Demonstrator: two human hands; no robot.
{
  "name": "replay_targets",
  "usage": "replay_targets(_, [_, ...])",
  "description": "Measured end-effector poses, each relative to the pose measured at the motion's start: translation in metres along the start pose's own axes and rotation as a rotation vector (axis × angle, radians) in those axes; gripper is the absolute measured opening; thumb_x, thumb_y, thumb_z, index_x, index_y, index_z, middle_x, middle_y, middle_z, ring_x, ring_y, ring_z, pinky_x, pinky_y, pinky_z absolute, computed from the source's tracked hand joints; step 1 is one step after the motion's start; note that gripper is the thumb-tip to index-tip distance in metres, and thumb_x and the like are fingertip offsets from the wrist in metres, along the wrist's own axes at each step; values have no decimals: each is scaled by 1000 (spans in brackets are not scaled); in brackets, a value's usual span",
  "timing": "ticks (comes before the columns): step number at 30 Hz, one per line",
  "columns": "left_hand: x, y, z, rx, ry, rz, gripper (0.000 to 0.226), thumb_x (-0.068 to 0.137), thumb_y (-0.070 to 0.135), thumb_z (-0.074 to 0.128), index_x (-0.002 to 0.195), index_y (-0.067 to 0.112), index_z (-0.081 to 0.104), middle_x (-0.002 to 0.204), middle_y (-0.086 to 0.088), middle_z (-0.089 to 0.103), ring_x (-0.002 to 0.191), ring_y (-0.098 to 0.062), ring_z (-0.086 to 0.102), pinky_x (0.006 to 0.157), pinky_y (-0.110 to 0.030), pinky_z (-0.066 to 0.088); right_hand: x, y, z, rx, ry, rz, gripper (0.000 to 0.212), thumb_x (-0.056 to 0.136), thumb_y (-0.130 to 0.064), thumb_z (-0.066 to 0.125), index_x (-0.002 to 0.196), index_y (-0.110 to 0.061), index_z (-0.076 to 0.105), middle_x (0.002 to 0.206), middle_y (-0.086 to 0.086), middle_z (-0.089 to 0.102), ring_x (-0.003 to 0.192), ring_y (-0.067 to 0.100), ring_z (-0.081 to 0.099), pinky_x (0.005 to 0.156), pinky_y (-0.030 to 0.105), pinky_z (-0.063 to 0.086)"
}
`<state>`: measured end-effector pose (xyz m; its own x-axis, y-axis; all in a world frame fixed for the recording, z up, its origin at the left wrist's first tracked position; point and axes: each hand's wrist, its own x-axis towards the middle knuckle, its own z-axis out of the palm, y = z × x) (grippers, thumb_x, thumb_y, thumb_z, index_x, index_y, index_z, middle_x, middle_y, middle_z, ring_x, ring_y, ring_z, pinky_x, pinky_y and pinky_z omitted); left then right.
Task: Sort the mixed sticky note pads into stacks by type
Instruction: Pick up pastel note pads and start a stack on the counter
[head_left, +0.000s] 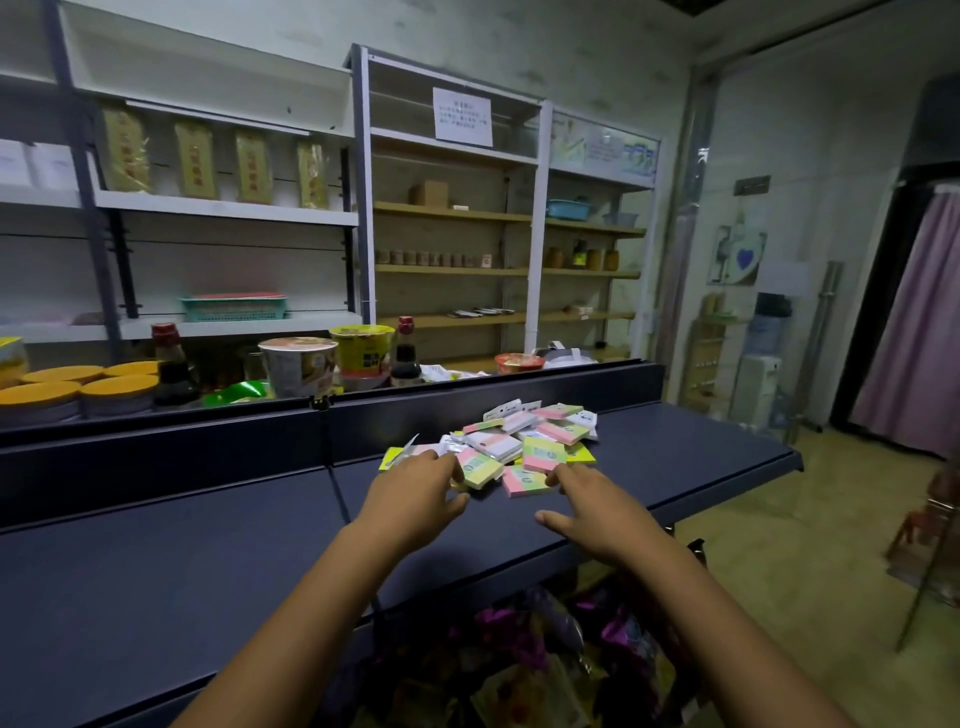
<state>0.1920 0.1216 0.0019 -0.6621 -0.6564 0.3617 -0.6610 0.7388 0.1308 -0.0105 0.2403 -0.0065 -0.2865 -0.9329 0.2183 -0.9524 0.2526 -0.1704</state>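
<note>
Your left hand (415, 488) and right hand (587, 504), fingers relaxed, empty, reach the near edge of the jumbled pastel sticky note pads (519, 441) on the dark blue desk (208, 545).

A dark blue metal shelf (675, 447) carries a loose pile of sticky note pads (519, 447) (pink, yellow, white).

I'm in a small shop: behind the dark bench (156, 571) stand retail shelves (223, 208) of packaged goods, instant-noodle cups (298, 364) and sauce bottles (405, 353).

jumbled heap of sticky note pads (519, 441) (pink, yellow, green, white) on dark shelf (208, 545)
</note>
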Motion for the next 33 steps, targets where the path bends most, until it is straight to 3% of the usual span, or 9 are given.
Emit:
replay_targets(11, [108,-22,44,-16,-13,-51,30,93,45,53,119,30,55,118,6,59,110,-16,56,81,-33,49,106,45,12,25,37,14,56,91,-57,57,136,-25,44,139,-3,49,123,18,50,92,37,49])
replay_targets(18, [148,-23,74,-23,-20,-123,29,92,46,54,117,31,56,116,7,60,108,-17,57,81,-33,48,147,74,21,52,13,-5,54,91,-52,59,136,-25,45,142,-2,48,127,18,48,97,38,47])
replay_targets(22, [168,-19,89,-27,-28,-202,32,92,48,54,117,30,57,118,5,59,108,-18,57,78,-33,46,171,90,28,69,4,-49,52,92,-51,58,136,-25,45,141,-1,48,128,18,47,100,39,46])
replay_targets(33, [208,6,130,10,-111,-543,61,83,64,61,118,15,54,126,-9,52,117,-29,49,89,-37,44,241,151,33,135,8,-237,49,91,-53,58,131,-28,47,131,-6,49,122,14,48,95,36,47])
